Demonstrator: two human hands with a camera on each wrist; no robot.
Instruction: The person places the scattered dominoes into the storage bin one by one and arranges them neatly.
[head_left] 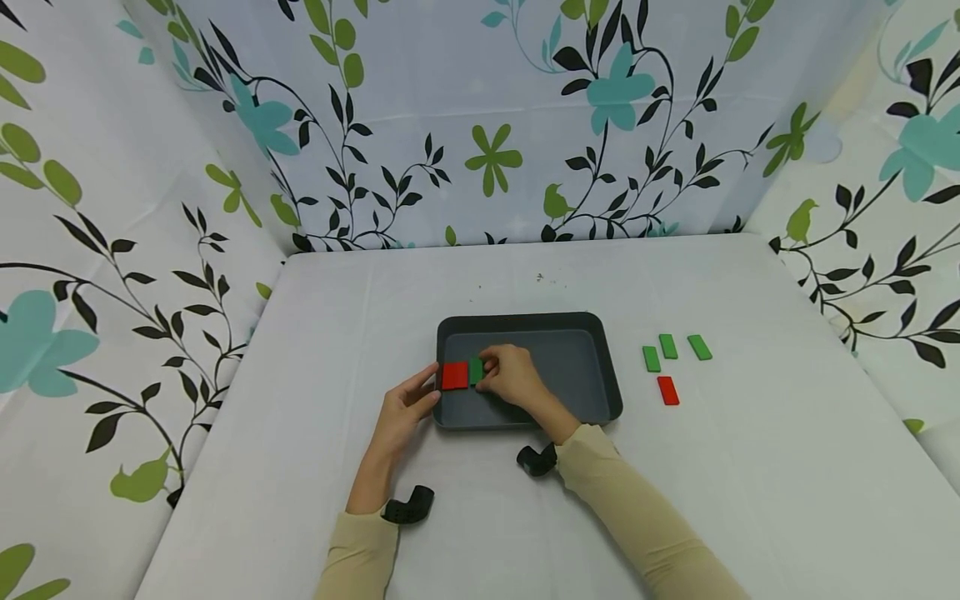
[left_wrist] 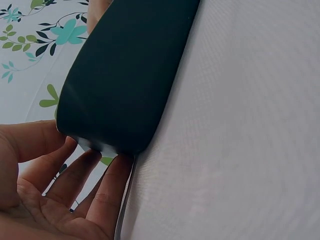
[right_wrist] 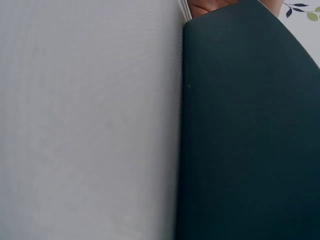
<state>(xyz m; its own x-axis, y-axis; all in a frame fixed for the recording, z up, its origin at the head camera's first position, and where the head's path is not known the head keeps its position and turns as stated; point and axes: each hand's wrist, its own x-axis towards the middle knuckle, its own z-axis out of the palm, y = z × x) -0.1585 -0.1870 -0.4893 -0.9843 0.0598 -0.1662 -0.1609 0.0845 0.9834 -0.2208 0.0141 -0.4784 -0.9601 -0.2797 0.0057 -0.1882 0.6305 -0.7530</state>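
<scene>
We look down at a dark tray [head_left: 596, 367] on a white table [head_left: 300, 333]. Our right hand [head_left: 513, 377] is inside the tray, at its left end. The fingers curl down and pinch a green block [head_left: 476, 371] — it sits right at the fingertips, on their left side. Touching the green block on its far side from those fingers is a red block [head_left: 454, 376]. The two lie side by side against the tray's left wall. The green block looks taller than it is wide, so its long way runs away from us, across the fingertips.

Our left hand [head_left: 406, 410] is just outside the tray. Its fingers are straight and loose, and the tips [left_wrist: 107, 172] press on the tray's left edge — they hold nothing. The red block is just past those tips, on the other side of the rim. So the left hand is very near the red block, but the right hand is the one that has the green block.

Far off to the right of both hands, four more blocks lie on the table: three green ones [head_left: 668, 346] and one red one [head_left: 667, 390].

The right wrist view shows only the tray wall and the table.
</scene>
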